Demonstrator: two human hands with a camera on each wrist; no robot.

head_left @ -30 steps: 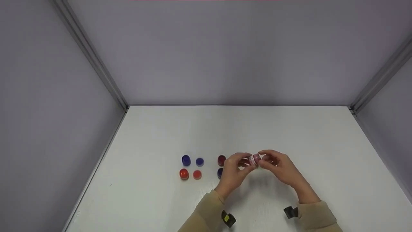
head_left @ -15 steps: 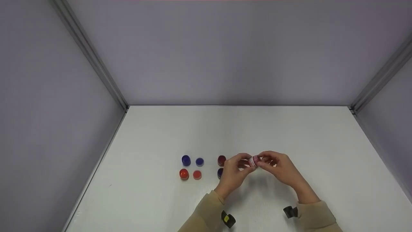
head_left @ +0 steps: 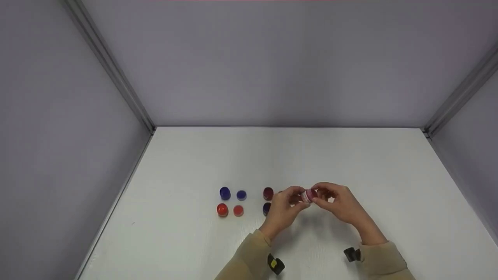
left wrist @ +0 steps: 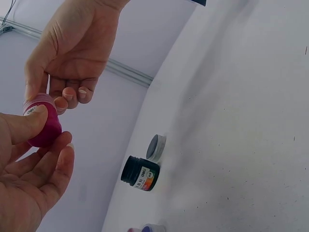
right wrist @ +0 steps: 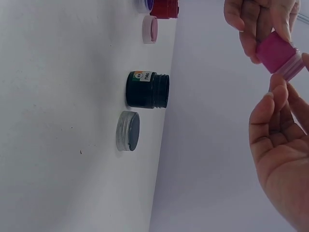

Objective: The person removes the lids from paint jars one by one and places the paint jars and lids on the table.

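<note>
Both hands hold a small magenta paint jar (head_left: 308, 195) a little above the white table (head_left: 350, 163). My left hand (head_left: 296, 199) grips the jar's body (left wrist: 46, 133) between thumb and fingers. My right hand (head_left: 320, 196) pinches the pale, labelled lid (left wrist: 35, 104) at the jar's other end. In the right wrist view the jar (right wrist: 275, 50) lies between the left hand's fingers (right wrist: 251, 24) above and the right hand's fingers (right wrist: 270, 111) below. Whether the lid is tight or loose cannot be seen.
Left of the hands stand a blue jar (head_left: 225, 193) with its lid (head_left: 241, 195), a red jar (head_left: 222, 210) with its lid (head_left: 238, 210), a dark red jar (head_left: 268, 193) and an open dark jar (left wrist: 140, 174) beside a grey lid (left wrist: 156, 146). Grey walls enclose the table.
Both hands and the jar have sunk slightly toward the table. Both hands keep their hold on the jar; the jars on the table have not moved.
</note>
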